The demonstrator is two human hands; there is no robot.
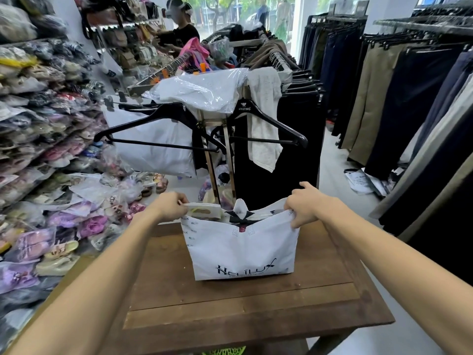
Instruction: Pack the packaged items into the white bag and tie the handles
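The white bag stands upright on a wooden table, its mouth held wide by both hands. The left hand pinches the bag's left rim, fingers curled over the edge; the fingertips are hidden behind the fabric. The right hand grips the right rim, thumb raised, fingers folded down over the edge. Between the two grips, packaged items poke above the opening: a pale packet close to the left hand and something black and white in the middle, but most of each is sunk inside the bag and cannot be made out. Past the hands stands a rack with black hangers and a plastic-wrapped white garment on top. Left of the left hand, bagged sandals pile up, blurred at the edge. Far beyond, a person is partly hidden by hanging goods
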